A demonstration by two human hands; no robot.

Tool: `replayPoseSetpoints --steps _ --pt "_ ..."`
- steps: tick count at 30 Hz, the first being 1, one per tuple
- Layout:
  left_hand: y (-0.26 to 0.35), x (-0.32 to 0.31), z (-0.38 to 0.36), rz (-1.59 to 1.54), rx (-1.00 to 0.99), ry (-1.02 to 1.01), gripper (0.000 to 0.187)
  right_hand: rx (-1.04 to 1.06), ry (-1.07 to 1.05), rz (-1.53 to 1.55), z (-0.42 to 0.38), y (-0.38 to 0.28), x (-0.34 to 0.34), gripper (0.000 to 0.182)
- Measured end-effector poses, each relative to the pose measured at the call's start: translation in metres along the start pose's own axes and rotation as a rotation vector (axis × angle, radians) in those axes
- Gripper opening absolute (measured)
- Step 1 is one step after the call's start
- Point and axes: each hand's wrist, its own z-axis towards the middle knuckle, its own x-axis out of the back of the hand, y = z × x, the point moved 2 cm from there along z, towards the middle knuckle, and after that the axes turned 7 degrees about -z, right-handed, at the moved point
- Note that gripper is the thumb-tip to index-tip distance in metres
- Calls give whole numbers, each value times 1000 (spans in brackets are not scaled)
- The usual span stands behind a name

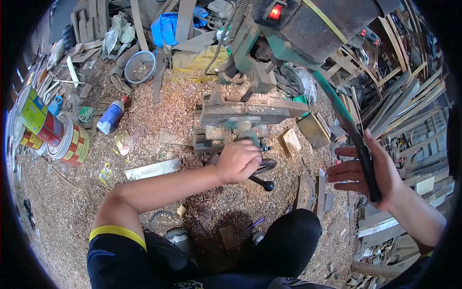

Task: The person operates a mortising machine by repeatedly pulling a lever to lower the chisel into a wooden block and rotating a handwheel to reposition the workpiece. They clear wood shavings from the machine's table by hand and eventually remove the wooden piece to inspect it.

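Observation:
My left hand (239, 161) is closed over the dark handwheel (266, 166) at the front of a green woodworking machine (287, 47). A short lever with a black ball knob (268, 186) sticks out just below that hand. Behind it, a wooden board (255, 114) stands on edge across the machine's table, dusted with shavings. At the right, my right hand (387, 176) has its fingers stretched out and apart. The black grip of the long green lever (353, 123) lies against its palm, with the fingers not wrapped around it.
Wood shavings (159, 111) cover the floor. Paint buckets (72, 142) and a blue-and-white bottle (111, 117) stand left, near a round basin (140, 66). Stacked planks (409, 113) line the right side. A small wood block (291, 142) lies beside the machine. A red switch (275, 11) glows above.

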Motion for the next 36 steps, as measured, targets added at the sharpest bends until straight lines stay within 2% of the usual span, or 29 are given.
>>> replayPoseSetpoints --steps 1,3,4,7,9,13,17,19,22,24,26,32,34,35,36 --pt "-1 -2 1 -7 0 -1 24 -5 6 1 1 6 0 79" --pt "0 -3 2 -32 -25 53 25 197 88 -288 12 30 -1 80" --pt "-2 -1 3 -23 -33 42 25 170 90 -273 33 58 -4 82" --pt "-3 0 2 14 -4 -10 26 306 47 -363 70 82 -30 86" --pt "-3 0 1 -11 -9 21 25 297 33 -177 78 91 -36 86" --pt "-3 0 3 -63 -4 32 24 250 -40 -2 85 100 -36 84" --pt "-3 2 2 -76 8 32 21 280 -66 6 102 112 -45 83" --pt "-3 3 1 -73 17 12 21 333 -87 6 116 124 -52 82" --pt "-2 5 4 -66 15 -8 20 480 -104 146 162 158 -64 67" --pt "-3 4 2 -61 17 -5 19 567 30 117 198 175 -83 66" --pt "-6 2 2 -92 -35 38 25 678 44 90 240 195 -95 63" --pt "-11 0 0 -115 -71 45 27 654 -99 186 284 221 -96 72" --pt "-11 0 0 -117 -78 74 28 850 229 19 280 206 -109 78" --pt "-11 0 0 -114 -79 71 28 825 143 132 302 225 -101 81" --pt "-11 0 0 -121 -77 70 28 825 143 135 309 228 -103 81"
